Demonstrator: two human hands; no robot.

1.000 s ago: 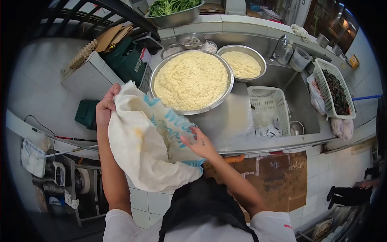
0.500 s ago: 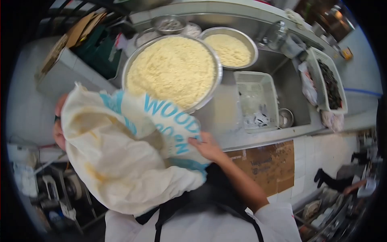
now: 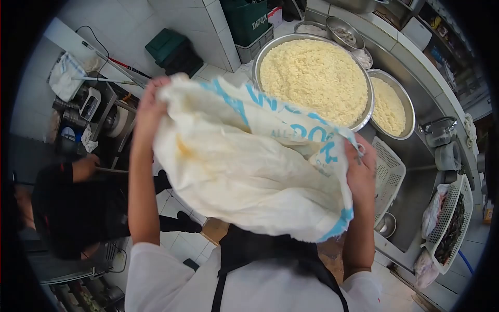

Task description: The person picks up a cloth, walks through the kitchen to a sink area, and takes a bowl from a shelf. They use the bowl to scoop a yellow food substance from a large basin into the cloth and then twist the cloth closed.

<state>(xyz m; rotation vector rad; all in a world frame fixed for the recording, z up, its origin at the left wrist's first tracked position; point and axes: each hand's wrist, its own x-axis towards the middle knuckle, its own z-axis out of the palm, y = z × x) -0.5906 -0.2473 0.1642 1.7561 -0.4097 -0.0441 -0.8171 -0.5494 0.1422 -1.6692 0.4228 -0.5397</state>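
A white cloth sack (image 3: 244,166) with blue lettering and yellowish stains is stretched between my two hands, in front of my chest. My left hand (image 3: 155,99) grips its upper left corner, fingers closed on the cloth. On the other side, my right hand (image 3: 362,164) is closed around the sack's right edge. Just beyond the sack stands a large metal basin (image 3: 371,96) heaped with pale yellow, crumbly food (image 3: 314,73). To its right is a smaller metal bowl (image 3: 412,112) of similar food. The sack covers part of the big basin's near side.
A white plastic basket (image 3: 397,166) sits by the sink (image 3: 423,161). Another basket (image 3: 465,229) with dark contents stands at the far right. Small metal bowls (image 3: 343,26) are behind the basin. At left, a person in black (image 3: 78,208) works close by.
My view has swung left, bringing the other person into sight. The sack is now held up and spread wider, with my right hand moved to its right edge.
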